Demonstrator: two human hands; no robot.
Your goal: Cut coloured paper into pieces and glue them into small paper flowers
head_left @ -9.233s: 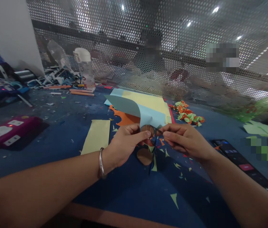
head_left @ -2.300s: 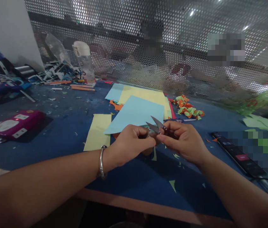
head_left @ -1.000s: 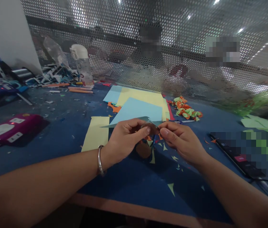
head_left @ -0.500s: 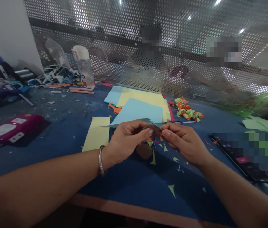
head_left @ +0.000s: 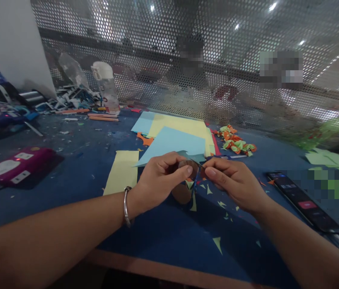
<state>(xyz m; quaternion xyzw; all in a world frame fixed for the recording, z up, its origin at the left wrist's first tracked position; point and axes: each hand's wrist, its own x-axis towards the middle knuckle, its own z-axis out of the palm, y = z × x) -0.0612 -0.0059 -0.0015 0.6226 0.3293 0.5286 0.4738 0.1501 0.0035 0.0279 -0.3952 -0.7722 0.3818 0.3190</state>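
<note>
My left hand [head_left: 163, 174] pinches a small round brown disc [head_left: 191, 165] between thumb and fingers. Close beside it, my right hand [head_left: 232, 180] has its thumb and forefinger pressed together on a thin dark pointed piece [head_left: 198, 163], too small to name, that reaches to the disc. Below the hands is a second brown disc [head_left: 182, 194], next to a narrow blue item [head_left: 195, 182] whose kind I cannot make out. Just behind my fingers lies a light blue paper sheet [head_left: 175, 140] with an uneven near edge.
Yellow paper [head_left: 123, 170] lies left of my hands, paper scraps [head_left: 217, 244] in front. Crumpled orange and green papers [head_left: 238, 140] sit behind right. A phone [head_left: 301, 200] with a cable is at right, a magenta device [head_left: 17, 164] at left. A bottle [head_left: 106, 88] stands by the mesh screen [head_left: 157, 48].
Between the hands, the brown disc now faces me more and its right edge is apart from my right fingers. The thin dark piece shows more plainly. The view has shifted slightly.
</note>
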